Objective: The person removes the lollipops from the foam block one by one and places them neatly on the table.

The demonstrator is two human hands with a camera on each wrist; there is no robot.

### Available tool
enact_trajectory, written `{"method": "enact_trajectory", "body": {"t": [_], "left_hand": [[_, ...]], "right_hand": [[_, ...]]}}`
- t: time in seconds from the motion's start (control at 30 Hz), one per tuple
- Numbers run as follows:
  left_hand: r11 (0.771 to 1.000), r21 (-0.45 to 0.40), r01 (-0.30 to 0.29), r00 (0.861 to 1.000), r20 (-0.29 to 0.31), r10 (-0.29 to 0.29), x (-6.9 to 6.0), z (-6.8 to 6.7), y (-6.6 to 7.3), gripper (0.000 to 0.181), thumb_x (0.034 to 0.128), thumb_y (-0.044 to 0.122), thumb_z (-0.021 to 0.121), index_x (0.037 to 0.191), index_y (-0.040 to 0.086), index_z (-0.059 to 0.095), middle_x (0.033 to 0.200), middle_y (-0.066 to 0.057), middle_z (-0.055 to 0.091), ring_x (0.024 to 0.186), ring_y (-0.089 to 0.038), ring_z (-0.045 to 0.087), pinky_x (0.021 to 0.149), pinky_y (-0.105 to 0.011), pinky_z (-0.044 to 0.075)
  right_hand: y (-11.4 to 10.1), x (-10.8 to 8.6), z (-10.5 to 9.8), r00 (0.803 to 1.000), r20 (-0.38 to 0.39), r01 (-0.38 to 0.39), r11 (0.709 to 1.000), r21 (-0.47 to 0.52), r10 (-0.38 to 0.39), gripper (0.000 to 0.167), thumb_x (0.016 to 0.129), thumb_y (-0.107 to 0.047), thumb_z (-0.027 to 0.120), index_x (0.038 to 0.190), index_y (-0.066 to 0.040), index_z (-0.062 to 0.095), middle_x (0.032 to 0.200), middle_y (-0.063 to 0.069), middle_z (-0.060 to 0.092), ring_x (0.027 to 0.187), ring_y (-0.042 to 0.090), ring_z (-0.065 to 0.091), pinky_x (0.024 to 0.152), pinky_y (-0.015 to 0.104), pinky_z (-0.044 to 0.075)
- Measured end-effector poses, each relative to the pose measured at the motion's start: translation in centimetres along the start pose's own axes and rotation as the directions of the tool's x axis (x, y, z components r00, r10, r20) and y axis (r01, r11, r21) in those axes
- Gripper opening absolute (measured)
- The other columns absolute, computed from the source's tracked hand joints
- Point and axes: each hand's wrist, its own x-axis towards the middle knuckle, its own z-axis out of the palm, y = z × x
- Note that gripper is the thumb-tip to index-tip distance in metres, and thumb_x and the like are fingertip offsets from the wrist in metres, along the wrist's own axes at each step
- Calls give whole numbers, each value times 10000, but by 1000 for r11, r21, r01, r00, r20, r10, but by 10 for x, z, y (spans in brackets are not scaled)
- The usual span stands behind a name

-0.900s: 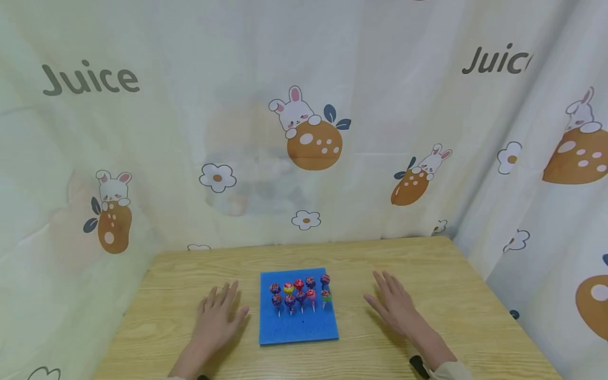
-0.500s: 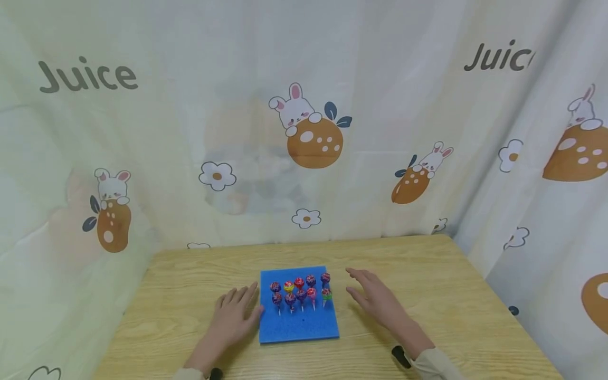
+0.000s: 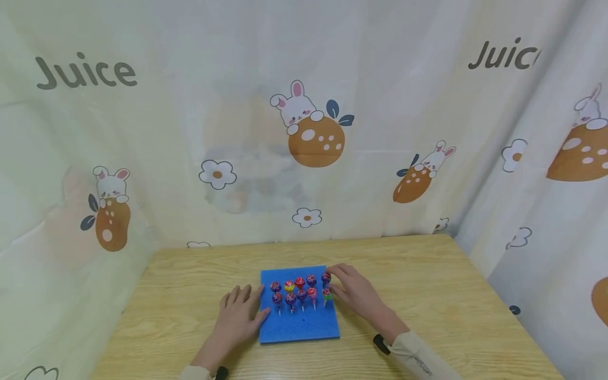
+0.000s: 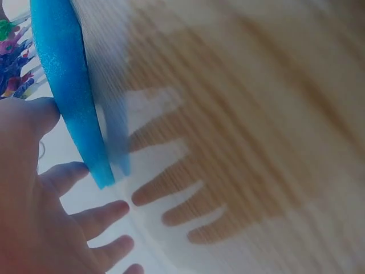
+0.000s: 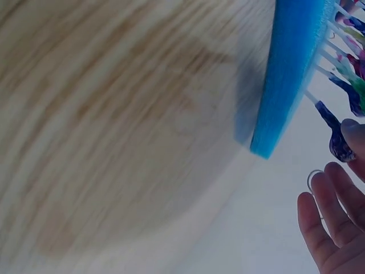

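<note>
The head view is evenly, softly lit, with faint shadows. In the left wrist view, the glossy table (image 4: 256, 103) mirrors the left hand (image 4: 40, 214), and its grain looks blurred.

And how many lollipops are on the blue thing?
10 lollipops: five in the back row and five in the front row of the blue foam block. None look hidden.

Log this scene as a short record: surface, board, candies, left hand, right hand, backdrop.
Surface: light wood-grain table
Board: blue rectangular foam, flat on the table
Candies: ten round wrapped lollipops, upright in two rows of five
Left hand: fingers spread, thumb at the board's left edge
Right hand: thumb and fingertips at the rear row's rightmost purple lollipop; grip unclear
Backdrop: pale printed fabric curtain reading "Juice"
</note>
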Motion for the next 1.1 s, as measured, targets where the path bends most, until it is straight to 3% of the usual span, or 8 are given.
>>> {"method": "enact_trajectory", "body": {"t": [0.53, 0.8, 1.1], "left_hand": [[1000, 26, 4, 1000, 22, -4, 3, -10, 10, 625, 966, 545, 577, 1484, 200, 515, 1516, -230, 461, 1445, -513, 325, 1149, -688, 251], [1000, 25, 6, 999, 35, -7, 4, -13, 10, 626, 960, 550, 585, 1478, 204, 523, 1527, -228, 449, 1450, -511, 315, 1147, -695, 246], [999, 33, 10, 999, 44, -11, 3, -13, 9, 622, 959, 552, 589, 1470, 202, 534, 1525, -228, 453, 1446, -509, 324, 1137, -693, 265]], "right_hand": [[0, 2, 4, 1000, -13, 15, 999, -46, -16, 315, 908, -171, 758, 1204, -128, 660, 1117, 1, 677, 1055, 166, 657, 898, 345, 574], [0, 12, -9, 997, -69, 35, 999, -36, -37, 374, 892, -132, 769, 1245, -83, 654, 1140, 41, 671, 1049, 204, 665, 886, 383, 581], [8, 18, -22, 996, -62, 59, 997, -42, -61, 321, 908, -122, 748, 1221, -116, 680, 1135, 31, 680, 1045, 208, 666, 877, 387, 580]]}}
